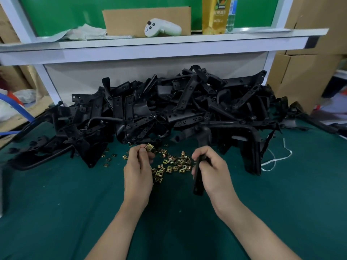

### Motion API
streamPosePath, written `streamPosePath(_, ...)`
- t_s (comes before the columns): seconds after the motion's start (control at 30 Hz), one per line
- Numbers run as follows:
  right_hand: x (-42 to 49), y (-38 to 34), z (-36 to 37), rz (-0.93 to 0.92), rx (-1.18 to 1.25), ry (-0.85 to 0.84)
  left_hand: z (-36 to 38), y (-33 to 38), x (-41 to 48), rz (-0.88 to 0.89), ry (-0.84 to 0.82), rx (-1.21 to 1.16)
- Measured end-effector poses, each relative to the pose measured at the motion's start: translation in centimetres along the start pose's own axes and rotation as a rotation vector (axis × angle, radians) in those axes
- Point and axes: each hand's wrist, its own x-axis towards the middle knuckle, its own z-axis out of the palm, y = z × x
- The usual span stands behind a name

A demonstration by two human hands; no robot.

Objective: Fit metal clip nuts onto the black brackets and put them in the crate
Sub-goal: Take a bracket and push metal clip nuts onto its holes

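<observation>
Pinching one clip nut (149, 147) in its fingers, the left hand (138, 171) is level with the right hand (212, 166), whose fingers curl round a black bracket (198, 182). Bracket axis: near-to-far, near end free below the fist. Nut lies left of bracket, apart; fitting likely needs a rightward move. Loose nuts (174, 165) lie between the hands on the green surface (56, 203).

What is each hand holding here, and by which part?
The left hand pinches a clip nut by one edge at its fingertips. The right hand grips a black bracket around its upper part, lower end free.
</observation>
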Motion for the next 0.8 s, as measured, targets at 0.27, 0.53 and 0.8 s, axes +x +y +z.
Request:
streamPosePath(0.27,0.2,0.4,-0.7,0.036,0.056,-0.018,0.1,-0.1,-0.1,0.013,-0.01,-0.024)
streamPosePath(0.53,-0.3,0.0,-1.4,-0.079,-0.006,-0.002,0.1,-0.1,-0.3,0.042,-0.035,-0.014)
streamPosePath(0.8,-0.5,0.3,-1.3,-0.132,-0.071,-0.061,0.1,-0.1,-0.4,0.074,-0.052,0.038)
